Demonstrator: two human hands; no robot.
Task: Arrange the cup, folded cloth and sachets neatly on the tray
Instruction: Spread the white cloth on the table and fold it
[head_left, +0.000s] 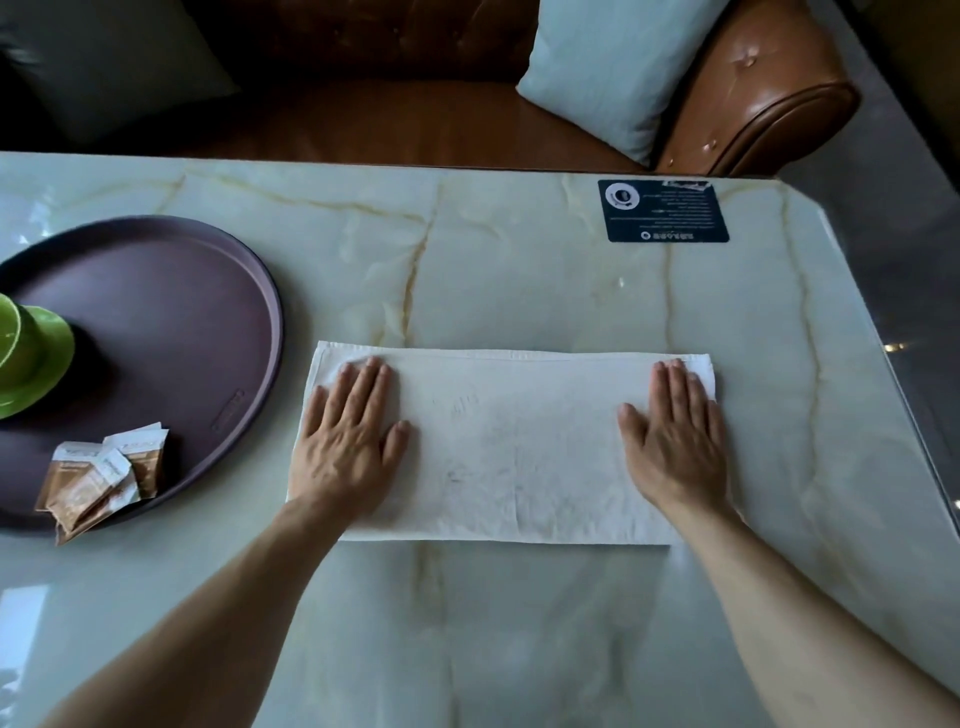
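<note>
A white cloth (509, 447) lies flat on the marble table (519, 270), folded into a long rectangle. My left hand (348, 441) presses flat on its left end, fingers straight. My right hand (675, 441) presses flat on its right end in the same way. To the left sits a round dark purple tray (171, 291). A green cup (13, 338) stands on a green saucer (49, 358) at the tray's left, partly cut off by the frame edge. Several brown and white sachets (101, 478) lie in a loose pile at the tray's near rim, some overhanging it.
A dark printed card (662, 210) lies flat near the table's far right corner. Behind the table stands a brown leather sofa (769, 93) with a pale cushion (613, 67) and a dark cushion at the left. The table's right edge is cut diagonally.
</note>
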